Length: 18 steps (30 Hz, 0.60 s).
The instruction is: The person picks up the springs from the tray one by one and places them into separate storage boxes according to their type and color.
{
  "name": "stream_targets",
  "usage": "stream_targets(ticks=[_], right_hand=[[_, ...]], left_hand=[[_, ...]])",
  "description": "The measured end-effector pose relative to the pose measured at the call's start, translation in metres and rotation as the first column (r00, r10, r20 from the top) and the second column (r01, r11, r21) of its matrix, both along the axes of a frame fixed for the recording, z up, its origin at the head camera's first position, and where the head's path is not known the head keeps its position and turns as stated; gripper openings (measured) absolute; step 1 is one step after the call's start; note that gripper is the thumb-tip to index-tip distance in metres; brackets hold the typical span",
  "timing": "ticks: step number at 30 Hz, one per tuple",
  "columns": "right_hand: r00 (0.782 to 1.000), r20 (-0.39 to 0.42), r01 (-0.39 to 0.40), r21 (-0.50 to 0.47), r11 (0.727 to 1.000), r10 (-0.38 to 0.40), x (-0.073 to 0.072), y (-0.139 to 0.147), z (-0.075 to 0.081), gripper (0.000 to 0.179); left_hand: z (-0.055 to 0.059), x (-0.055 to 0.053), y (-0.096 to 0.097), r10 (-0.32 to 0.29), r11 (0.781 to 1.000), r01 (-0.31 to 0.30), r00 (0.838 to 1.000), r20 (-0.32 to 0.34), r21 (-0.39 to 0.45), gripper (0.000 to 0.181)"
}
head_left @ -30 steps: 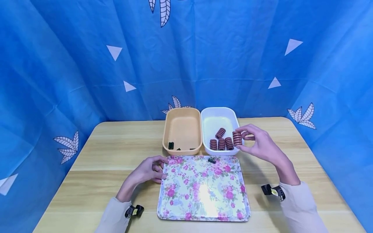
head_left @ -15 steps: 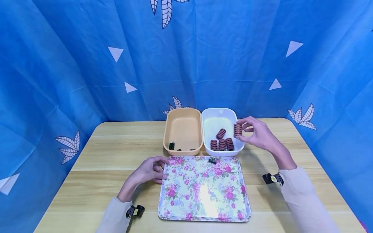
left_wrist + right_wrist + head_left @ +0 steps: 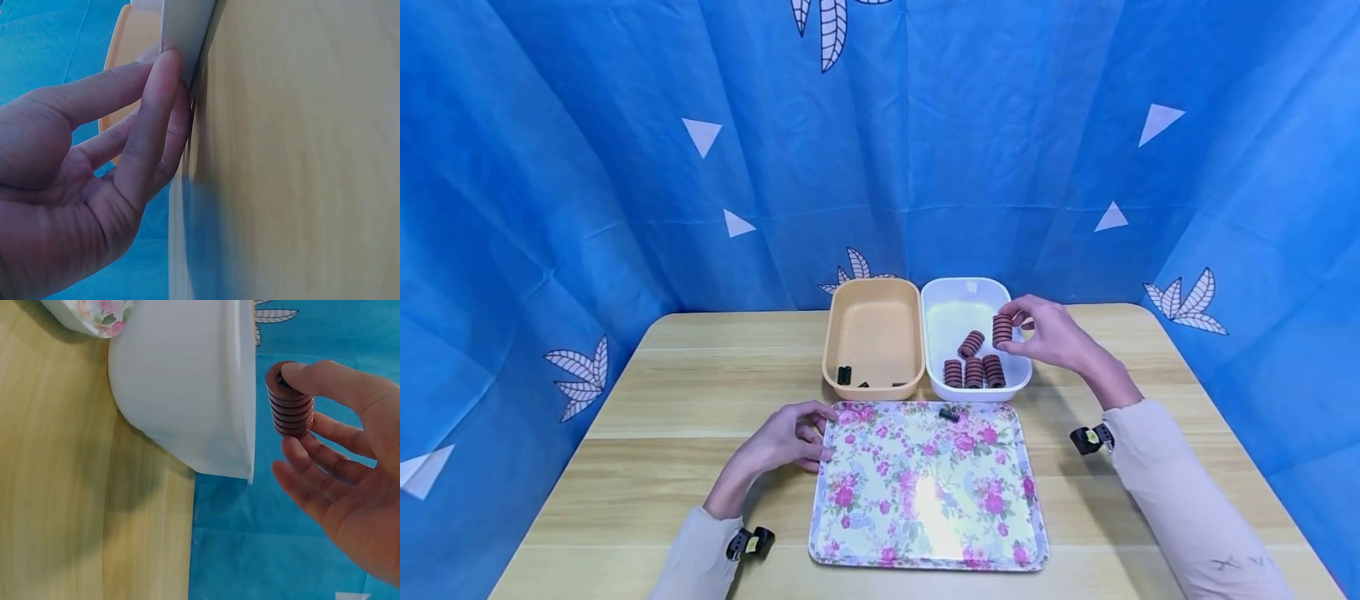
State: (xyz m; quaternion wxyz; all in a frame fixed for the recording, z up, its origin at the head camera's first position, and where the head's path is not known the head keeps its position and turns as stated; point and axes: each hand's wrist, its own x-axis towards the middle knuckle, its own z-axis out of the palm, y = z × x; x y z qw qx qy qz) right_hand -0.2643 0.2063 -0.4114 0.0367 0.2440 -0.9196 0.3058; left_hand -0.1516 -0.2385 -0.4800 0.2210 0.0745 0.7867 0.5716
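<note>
My right hand (image 3: 1048, 333) pinches a brown-red coil spring (image 3: 1002, 331) end to end between thumb and fingers, holding it upright over the right side of the white bin (image 3: 934, 333). The right wrist view shows the spring (image 3: 290, 403) with the thumb over its dark hollow end. Several more such springs (image 3: 973, 372) lie in that bin. At the left rim of the flowered tray (image 3: 880, 500) my left hand (image 3: 786, 437) grips the edge; in the left wrist view its fingers (image 3: 164, 78) bear on the tray's pale side wall (image 3: 186, 37). One small dark spring (image 3: 950, 414) lies on the tray near its far edge.
An orange bin (image 3: 829, 333) stands against the white bin's left side, with several small dark springs (image 3: 844, 375) at its near end. Both bins sit just behind the tray on the wooden table (image 3: 722, 358). A blue curtain (image 3: 1000, 167) hangs behind and at both sides.
My right hand has carried the brown-red spring away from me and a little left, farther over the white bin. The left hand stays at the tray's edge.
</note>
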Motion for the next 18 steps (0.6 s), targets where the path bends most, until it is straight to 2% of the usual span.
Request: stream_targets(ticks=[5,11,18], right_hand=[[1.0,-0.013,0.005,0.078,0.997,-0.004,-0.008,-0.004,-0.001,0.05],[0.999,-0.034,-0.033,0.158,0.987,0.039,-0.017,-0.009,-0.003,0.049],[0.998,-0.004,-0.055,0.22,0.974,0.057,-0.025,-0.011,-0.009,0.049]], left_hand=[[-0.001,0.0,-0.001,-0.021,1.0,0.021,1.0,-0.008,0.018,0.051],[0.0,0.0,-0.002,-0.021,0.999,0.021,1.0,-0.01,0.027,0.051],[0.0,-0.001,0.001,-0.025,0.999,0.025,1.0,0.001,0.026,0.052]])
